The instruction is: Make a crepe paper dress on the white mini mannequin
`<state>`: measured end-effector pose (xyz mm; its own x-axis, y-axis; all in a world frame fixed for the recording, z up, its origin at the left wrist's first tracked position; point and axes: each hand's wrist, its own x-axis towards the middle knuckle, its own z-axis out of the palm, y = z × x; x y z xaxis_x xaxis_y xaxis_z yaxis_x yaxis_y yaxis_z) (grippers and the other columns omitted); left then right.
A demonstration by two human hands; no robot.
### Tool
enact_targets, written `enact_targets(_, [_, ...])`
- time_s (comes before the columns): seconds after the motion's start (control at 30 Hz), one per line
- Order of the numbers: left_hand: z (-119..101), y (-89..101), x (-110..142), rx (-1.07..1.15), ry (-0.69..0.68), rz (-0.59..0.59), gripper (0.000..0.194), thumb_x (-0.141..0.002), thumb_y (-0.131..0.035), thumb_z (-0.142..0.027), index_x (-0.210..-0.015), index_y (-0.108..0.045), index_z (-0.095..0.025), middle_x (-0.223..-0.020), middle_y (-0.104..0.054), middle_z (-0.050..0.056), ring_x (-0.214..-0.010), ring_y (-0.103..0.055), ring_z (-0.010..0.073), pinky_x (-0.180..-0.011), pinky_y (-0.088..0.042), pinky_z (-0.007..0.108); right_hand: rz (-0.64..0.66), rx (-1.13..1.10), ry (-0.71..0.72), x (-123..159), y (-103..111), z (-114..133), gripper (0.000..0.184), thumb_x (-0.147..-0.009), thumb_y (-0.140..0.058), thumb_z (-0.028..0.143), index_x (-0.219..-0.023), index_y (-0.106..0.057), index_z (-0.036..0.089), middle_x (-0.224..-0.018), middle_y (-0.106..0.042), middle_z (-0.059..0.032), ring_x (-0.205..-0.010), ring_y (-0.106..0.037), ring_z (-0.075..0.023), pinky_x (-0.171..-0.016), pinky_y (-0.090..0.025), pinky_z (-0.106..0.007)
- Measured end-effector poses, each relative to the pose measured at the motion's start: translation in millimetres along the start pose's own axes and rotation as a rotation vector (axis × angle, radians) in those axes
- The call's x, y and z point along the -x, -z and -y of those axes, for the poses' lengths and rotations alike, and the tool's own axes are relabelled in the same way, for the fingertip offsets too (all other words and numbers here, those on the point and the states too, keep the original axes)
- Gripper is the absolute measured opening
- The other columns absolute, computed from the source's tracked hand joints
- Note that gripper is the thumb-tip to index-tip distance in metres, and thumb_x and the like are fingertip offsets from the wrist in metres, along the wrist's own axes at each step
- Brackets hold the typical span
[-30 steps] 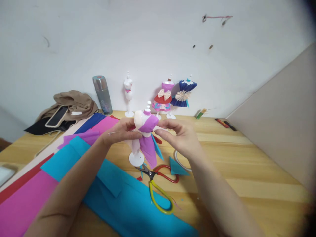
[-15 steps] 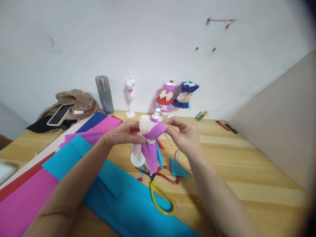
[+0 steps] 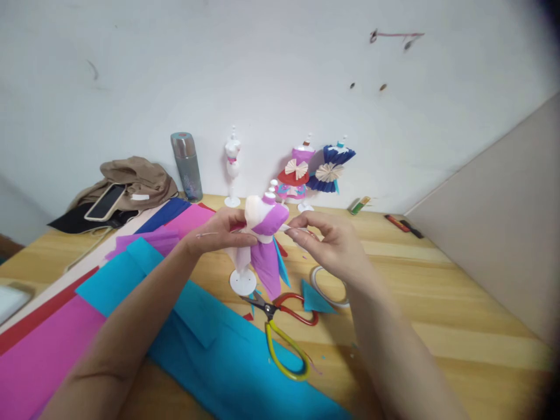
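A small white mannequin (image 3: 258, 233) on a round stand is dressed in purple and pale pink crepe paper, with a teal strip at its side. My left hand (image 3: 221, 232) is closed round its waist from the left. My right hand (image 3: 326, 242) pinches a thin white strip at the figure's right side, fingers pressed together. The stand's base (image 3: 242, 282) rests on the wooden table (image 3: 437, 315).
Scissors (image 3: 284, 332) with red and yellow handles lie below the figure, beside a teal scrap (image 3: 315, 298) and a tape ring (image 3: 335, 286). Teal (image 3: 227, 356), pink and red paper sheets cover the left. A flask (image 3: 187, 166), a bare mannequin (image 3: 232, 169) and two dressed ones (image 3: 315, 172) stand at the wall.
The mannequin tilted slightly right half a second ago and now stands more upright. My right hand has shifted a little lower and out, pulling the white strip.
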<state>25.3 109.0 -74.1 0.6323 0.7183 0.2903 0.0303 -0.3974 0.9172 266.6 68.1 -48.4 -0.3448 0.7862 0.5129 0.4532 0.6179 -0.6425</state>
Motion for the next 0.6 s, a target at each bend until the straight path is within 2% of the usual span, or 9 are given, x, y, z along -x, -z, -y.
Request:
enact_targets(0.17, [-1,0.6,0,-0.01,-0.01,0.003,0.04,-0.075,-0.082,-0.05,-0.096,-0.079,-0.016,-0.098,-0.079,0.009,-0.092,-0.072,0.0226,-0.083,-0.057,0.03,-0.008,0.051,0.091,1,-1,-4,0.017,-0.092,-0.062,0.026,-0.076,-0.062,0.022,-0.071,-0.066,-0.0005,-0.069,-0.061,-0.0179,-0.065,-0.045,-0.031])
enact_targets(0.37, [0,-1.2,-1,-0.092,-0.008,-0.063,0.035,-0.076,-0.08,-0.045,-0.094,-0.077,-0.016,-0.09,-0.076,0.006,-0.084,-0.069,0.0193,-0.078,-0.055,0.028,0.015,-0.004,0.27,7,-7,12,0.016,-0.095,-0.06,0.021,-0.08,-0.064,0.021,-0.084,-0.067,-0.0042,-0.08,-0.064,-0.0182,-0.071,-0.05,-0.032])
enact_targets(0.5, [2,-4.2,-2,-0.174,-0.002,-0.101,0.036,-0.074,-0.079,-0.046,-0.093,-0.076,-0.015,-0.082,-0.073,0.004,-0.081,-0.067,0.0195,-0.076,-0.055,0.029,-0.072,0.137,0.294,11,-19,20,0.018,-0.095,-0.059,0.019,-0.078,-0.064,0.021,-0.079,-0.065,-0.0043,-0.074,-0.062,-0.0176,-0.066,-0.049,-0.032])
enact_targets(0.6, [4,-7.5,-4,-0.243,-0.008,-0.148,0.033,-0.076,-0.075,-0.045,-0.087,-0.076,-0.014,-0.08,-0.072,0.004,-0.079,-0.066,0.0193,-0.073,-0.054,0.028,-0.161,0.212,0.28,13,-29,22,0.019,-0.095,-0.059,0.02,-0.076,-0.063,0.021,-0.08,-0.066,-0.0061,-0.076,-0.064,-0.0202,-0.067,-0.05,-0.035])
